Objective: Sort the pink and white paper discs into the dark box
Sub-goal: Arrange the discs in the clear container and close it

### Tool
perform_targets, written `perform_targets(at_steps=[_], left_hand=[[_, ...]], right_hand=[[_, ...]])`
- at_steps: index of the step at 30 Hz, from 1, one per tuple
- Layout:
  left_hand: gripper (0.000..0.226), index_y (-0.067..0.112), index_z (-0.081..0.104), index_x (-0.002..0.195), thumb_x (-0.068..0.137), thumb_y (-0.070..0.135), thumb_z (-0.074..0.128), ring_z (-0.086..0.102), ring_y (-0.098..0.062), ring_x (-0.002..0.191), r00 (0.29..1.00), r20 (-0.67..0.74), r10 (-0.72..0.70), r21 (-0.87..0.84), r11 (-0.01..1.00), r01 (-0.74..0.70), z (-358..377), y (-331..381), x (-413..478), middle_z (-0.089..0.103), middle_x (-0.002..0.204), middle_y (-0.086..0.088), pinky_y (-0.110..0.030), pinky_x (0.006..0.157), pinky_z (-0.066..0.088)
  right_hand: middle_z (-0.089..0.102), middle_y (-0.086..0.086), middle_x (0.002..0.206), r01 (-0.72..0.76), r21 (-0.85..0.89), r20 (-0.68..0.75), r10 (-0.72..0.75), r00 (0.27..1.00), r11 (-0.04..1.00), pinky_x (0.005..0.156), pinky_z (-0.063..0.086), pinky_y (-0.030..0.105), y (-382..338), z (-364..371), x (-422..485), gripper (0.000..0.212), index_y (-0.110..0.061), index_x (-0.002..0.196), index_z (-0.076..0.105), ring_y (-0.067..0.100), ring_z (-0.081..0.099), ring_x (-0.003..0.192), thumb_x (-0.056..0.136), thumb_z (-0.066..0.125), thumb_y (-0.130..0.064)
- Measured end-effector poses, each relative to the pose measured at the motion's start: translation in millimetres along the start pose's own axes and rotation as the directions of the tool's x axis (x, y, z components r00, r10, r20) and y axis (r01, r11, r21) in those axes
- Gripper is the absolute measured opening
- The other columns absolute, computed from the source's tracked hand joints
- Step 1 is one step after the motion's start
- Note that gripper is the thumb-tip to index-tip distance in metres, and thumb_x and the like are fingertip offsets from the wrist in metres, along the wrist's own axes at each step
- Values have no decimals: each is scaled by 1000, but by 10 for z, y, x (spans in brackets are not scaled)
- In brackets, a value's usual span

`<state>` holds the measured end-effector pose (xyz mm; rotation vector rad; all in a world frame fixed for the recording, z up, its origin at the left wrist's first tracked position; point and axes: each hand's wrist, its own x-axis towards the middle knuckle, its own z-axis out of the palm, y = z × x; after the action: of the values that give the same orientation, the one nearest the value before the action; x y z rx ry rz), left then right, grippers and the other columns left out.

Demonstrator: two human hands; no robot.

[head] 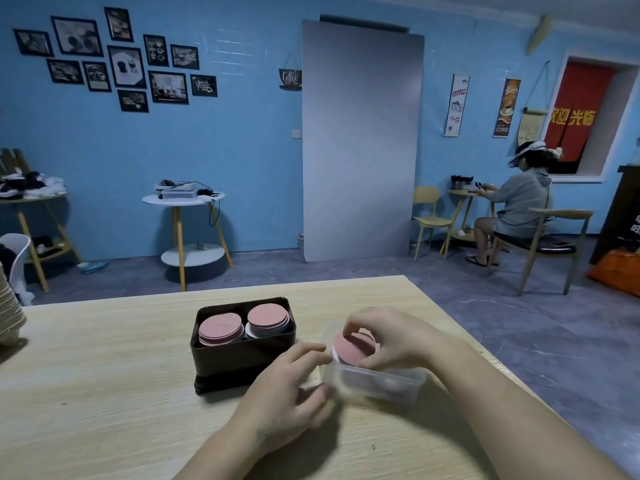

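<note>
Centre frame, on pale wood-grain table [104, 393]: rectangular dark box [242, 358], rounded corners, holding two pink-topped paper disc stacks [220, 328] side by side. Just right, left hand [287, 393] curled against clear plastic tub [381, 381], grip unclear. Farther right, right hand [391, 337] pinching thin round pink-and-white discs [348, 349] at the tub's open top.

Blue wall [242, 150]. Framed pictures [126, 67] high, beyond left hand [287, 386]. Grey board [360, 140] stands straight ahead. Person [519, 206] sits on chair [550, 244] beyond right hand [391, 337]. Purple-grey floor [450, 282].
</note>
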<state>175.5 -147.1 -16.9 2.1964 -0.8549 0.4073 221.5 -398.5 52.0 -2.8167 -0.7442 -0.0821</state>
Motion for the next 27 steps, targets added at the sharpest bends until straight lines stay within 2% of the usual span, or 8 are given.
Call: perform_targets(at_steps=[2, 5, 7, 10, 13, 18, 23, 27], left_hand=[[32, 36, 63, 121, 90, 42, 60, 51, 6, 123, 1000, -1, -7, -11, 1000, 7, 7, -10, 0, 47, 134, 30, -26, 94, 52], [32, 37, 62, 122, 91, 41, 61, 50, 5, 125, 1000, 3, -10, -18, 1000, 10, 17, -32, 4, 46, 135, 31, -27, 89, 55], [31, 37, 62, 122, 91, 40, 62, 49, 3, 127, 1000, 6, -3, -20, 1000, 4, 11, -32, 3, 45, 136, 31, -26, 87, 56], [29, 38, 61, 122, 92, 40, 60, 51, 1, 125, 1000, -7, 12, -30, 999, -12, -43, 10, -7, 44, 137, 30, -16, 89, 51], [28, 35, 63, 120, 92, 40, 59, 53, 2, 122, 998, -54, 43, 6, 999, -43, -163, 26, -27, 46, 137, 28, -23, 97, 47], [22, 30, 68, 111, 90, 34, 61, 57, -3, 119, 988, -143, 60, 37, 998, -55, -501, -51, -115, 55, 126, 23, -28, 96, 49], [21, 22, 71, 105, 91, 31, 58, 58, -8, 114, 965, -251, 74, 154, 987, -36, -884, -292, -230, 61, 115, 16, -30, 93, 49], [24, 25, 72, 103, 90, 36, 55, 59, -3, 109, 960, -279, 14, 240, 969, 56, -1110, -559, -312, 63, 111, 19, -33, 92, 50]], right_hand=[[57, -20, 104, 7, -58, -56, -11, 998, 998, 84, 51, 33, 3, -22, -20, 48, -41, 110, 53, 5, 51, 99, 67, 69, -57], [55, -20, 105, 34, -119, -127, -49, 991, 992, 86, 47, 32, 8, -35, -21, 49, -41, 109, 52, 9, 46, 102, 65, 66, -57], [53, -19, 106, 28, -46, -155, -34, 987, 999, 86, 50, 33, -4, -33, -15, 48, -41, 109, 52, 7, 49, 102, 65, 67, -53], [51, -20, 108, 25, 58, -201, -13, 980, 998, 86, 51, 28, -34, -12, 18, 46, -39, 108, 56, 4, 52, 102, 66, 70, -47], [54, -18, 107, 47, 112, -268, -15, 963, 993, 85, 50, 25, -90, 15, 83, 42, -35, 106, 62, 4, 54, 100, 66, 72, -44], [63, -11, 108, 108, 195, -385, -25, 922, 975, 82, 52, 27, -301, 43, 245, 39, -23, 102, 70, 7, 57, 99, 67, 74, -42], [65, -7, 94, 138, 243, -376, -38, 926, 960, 80, 54, 38, -623, 133, 547, 33, -25, 93, 62, 15, 58, 89, 71, 74, -48], [60, -11, 82, 118, 218, -339, -38, 940, 969, 71, 49, 30, -876, 210, 792, 30, -25, 88, 58, 7, 53, 78, 73, 71, -48]])
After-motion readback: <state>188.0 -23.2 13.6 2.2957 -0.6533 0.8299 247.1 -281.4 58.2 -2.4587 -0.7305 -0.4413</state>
